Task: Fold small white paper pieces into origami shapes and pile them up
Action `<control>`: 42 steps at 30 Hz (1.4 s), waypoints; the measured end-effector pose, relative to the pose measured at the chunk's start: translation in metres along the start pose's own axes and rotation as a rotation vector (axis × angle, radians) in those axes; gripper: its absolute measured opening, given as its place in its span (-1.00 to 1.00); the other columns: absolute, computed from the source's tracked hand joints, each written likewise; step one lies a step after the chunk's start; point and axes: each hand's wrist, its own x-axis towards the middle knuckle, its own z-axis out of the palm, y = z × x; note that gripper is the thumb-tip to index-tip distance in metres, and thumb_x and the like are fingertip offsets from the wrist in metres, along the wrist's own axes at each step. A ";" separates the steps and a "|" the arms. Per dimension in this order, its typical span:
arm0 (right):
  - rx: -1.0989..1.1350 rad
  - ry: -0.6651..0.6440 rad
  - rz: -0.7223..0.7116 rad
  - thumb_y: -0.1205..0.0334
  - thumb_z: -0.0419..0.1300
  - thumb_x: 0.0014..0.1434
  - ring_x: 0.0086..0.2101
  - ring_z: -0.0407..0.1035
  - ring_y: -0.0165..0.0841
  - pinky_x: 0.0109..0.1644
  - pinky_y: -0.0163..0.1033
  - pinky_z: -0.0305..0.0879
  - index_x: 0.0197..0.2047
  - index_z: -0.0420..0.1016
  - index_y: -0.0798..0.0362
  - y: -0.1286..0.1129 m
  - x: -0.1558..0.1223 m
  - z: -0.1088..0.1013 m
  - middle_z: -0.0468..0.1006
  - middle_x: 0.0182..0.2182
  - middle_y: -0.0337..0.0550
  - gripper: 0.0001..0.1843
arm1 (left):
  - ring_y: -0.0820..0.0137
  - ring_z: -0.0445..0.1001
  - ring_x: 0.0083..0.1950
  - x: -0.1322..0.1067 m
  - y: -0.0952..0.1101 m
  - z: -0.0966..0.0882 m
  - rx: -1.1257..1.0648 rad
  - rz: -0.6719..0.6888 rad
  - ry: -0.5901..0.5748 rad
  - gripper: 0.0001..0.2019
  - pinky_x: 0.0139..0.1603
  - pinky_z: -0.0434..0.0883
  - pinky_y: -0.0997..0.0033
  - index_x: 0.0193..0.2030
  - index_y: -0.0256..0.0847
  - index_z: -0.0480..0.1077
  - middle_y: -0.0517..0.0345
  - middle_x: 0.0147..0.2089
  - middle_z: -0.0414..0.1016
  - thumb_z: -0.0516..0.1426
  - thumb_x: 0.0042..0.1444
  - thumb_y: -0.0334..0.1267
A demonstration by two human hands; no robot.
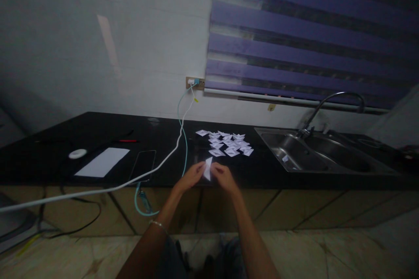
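Between my two hands a small folded white paper boat (208, 168) is held up on end, just above the counter's front edge. The fingers of my left hand (194, 175) pinch its left side. My right hand (224, 177) grips it from the right, thumb and fingers closed on the paper. Right behind my hands lies a group of several folded paper boats (231, 143), set close together on the black counter (170, 132).
To the left lie a stack of white paper (103, 162), a phone (143, 163), a round white object (77, 154) and a red pen (128, 141). A white cable (166, 157) crosses the counter from the wall socket (195, 83). At right sits a double steel sink (304, 152) with a faucet (327, 102).
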 end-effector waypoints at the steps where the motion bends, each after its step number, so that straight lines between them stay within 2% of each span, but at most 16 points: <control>1: -0.001 0.002 -0.001 0.07 0.13 0.16 -0.36 0.27 -0.38 -0.23 -0.31 0.19 -0.40 0.51 0.09 0.000 0.000 0.000 0.43 -0.40 -0.19 -0.72 | 0.28 0.38 -0.05 0.000 0.000 0.000 -0.007 0.000 0.002 -0.54 -0.05 0.33 0.32 -0.01 -0.34 0.36 0.01 -0.15 0.48 -0.03 0.18 0.01; 6: 0.007 0.039 0.029 0.10 0.11 0.15 -0.38 0.30 -0.37 -0.27 -0.33 0.22 -0.30 0.51 0.09 0.003 -0.002 0.003 0.46 -0.40 -0.20 -0.75 | 0.29 0.37 0.00 -0.002 0.002 0.001 -0.018 -0.012 0.010 -0.55 0.02 0.30 0.31 0.04 -0.32 0.34 -0.01 -0.03 0.45 -0.03 0.19 -0.01; 11: -0.023 0.119 -0.007 0.26 0.11 0.06 -0.35 0.34 -0.34 -0.25 -0.31 0.26 -0.27 0.51 0.10 0.007 -0.002 0.010 0.50 -0.36 -0.17 -0.81 | 0.31 0.39 -0.08 -0.001 0.001 0.006 0.048 0.021 -0.010 -0.58 0.01 0.30 0.30 0.00 -0.29 0.37 0.02 -0.10 0.47 -0.06 0.21 -0.03; 15: -0.099 0.162 -0.049 0.34 0.07 0.03 -0.32 0.35 -0.33 -0.21 -0.29 0.27 -0.25 0.50 0.10 0.006 -0.001 0.016 0.51 -0.33 -0.16 -0.76 | 0.33 0.39 -0.10 0.000 -0.002 0.008 0.116 0.051 0.016 -0.59 0.02 0.29 0.30 -0.04 -0.29 0.38 0.02 -0.09 0.46 -0.09 0.23 -0.04; 25: -0.244 0.193 -0.101 0.34 0.01 0.05 -0.33 0.30 -0.34 -0.21 -0.29 0.24 -0.33 0.46 0.10 0.008 0.001 0.016 0.46 -0.39 -0.19 -0.79 | 0.36 0.37 -0.15 -0.001 0.000 0.008 0.194 0.067 0.047 -0.60 -0.04 0.30 0.36 -0.08 -0.27 0.38 0.04 -0.13 0.44 -0.13 0.25 -0.05; 29: -0.197 0.164 -0.062 0.27 0.02 0.11 -0.35 0.31 -0.36 -0.23 -0.30 0.24 -0.33 0.46 0.10 0.010 0.003 0.013 0.46 -0.39 -0.20 -0.81 | 0.37 0.36 -0.15 0.000 -0.002 0.008 0.195 0.066 0.056 -0.60 -0.05 0.30 0.36 -0.09 -0.27 0.37 0.04 -0.15 0.43 -0.15 0.26 -0.05; 33: -0.096 0.082 0.025 0.19 0.06 0.13 -0.42 0.29 -0.40 -0.35 -0.34 0.24 -0.27 0.46 0.11 0.009 0.002 0.010 0.46 -0.40 -0.20 -0.78 | 0.39 0.35 -0.20 0.001 -0.003 0.008 0.190 0.060 0.069 -0.61 -0.08 0.30 0.38 -0.16 -0.28 0.37 0.06 -0.19 0.42 -0.13 0.25 -0.05; 37: -0.021 0.003 0.073 0.23 0.13 0.06 -0.43 0.32 -0.38 -0.37 -0.33 0.26 -0.26 0.48 0.10 0.008 0.001 0.008 0.48 -0.43 -0.20 -0.81 | 0.39 0.34 -0.22 0.000 -0.002 0.007 0.164 0.052 0.055 -0.62 -0.10 0.30 0.40 -0.20 -0.28 0.38 0.07 -0.23 0.42 -0.12 0.24 -0.05; 42: -0.079 0.063 0.049 0.31 0.12 0.01 -0.39 0.35 -0.33 -0.28 -0.26 0.31 -0.31 0.51 0.11 0.011 0.003 0.010 0.50 -0.46 -0.21 -0.82 | 0.39 0.33 -0.24 0.000 -0.002 0.006 0.170 0.030 0.033 -0.61 -0.12 0.29 0.40 -0.22 -0.29 0.39 0.08 -0.24 0.42 -0.12 0.23 -0.04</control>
